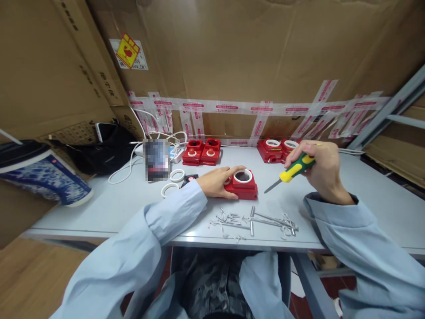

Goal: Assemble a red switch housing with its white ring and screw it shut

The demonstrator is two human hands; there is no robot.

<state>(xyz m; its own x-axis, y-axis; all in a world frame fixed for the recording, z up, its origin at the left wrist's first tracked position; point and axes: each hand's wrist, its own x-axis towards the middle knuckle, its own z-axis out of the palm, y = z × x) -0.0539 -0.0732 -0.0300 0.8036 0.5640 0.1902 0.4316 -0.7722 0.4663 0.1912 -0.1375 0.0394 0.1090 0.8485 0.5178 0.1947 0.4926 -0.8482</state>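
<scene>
A red housing (pixel 247 190) with a white ring (pixel 243 176) on its top lies on the table under my left hand (pixel 219 181). The fingers of that hand wrap over its left part and hide much of it. To the right, my right hand (pixel 323 166) grips a green and yellow screwdriver (pixel 297 168) above the table. Its metal tip points down and left, apart from the housing. Loose screws (pixel 227 218) and several T-shaped metal rods (pixel 272 219) lie between me and the housing.
Two white rings (pixel 170 190) lie left of my hand, near a phone (pixel 156 159) with a blurred screen. Further red housings stand at the back, one pair (pixel 201 153) left and another (pixel 272 150) right. A large cup (pixel 46 173), a black bag (pixel 99 153) and white cables (pixel 130 166) occupy the left.
</scene>
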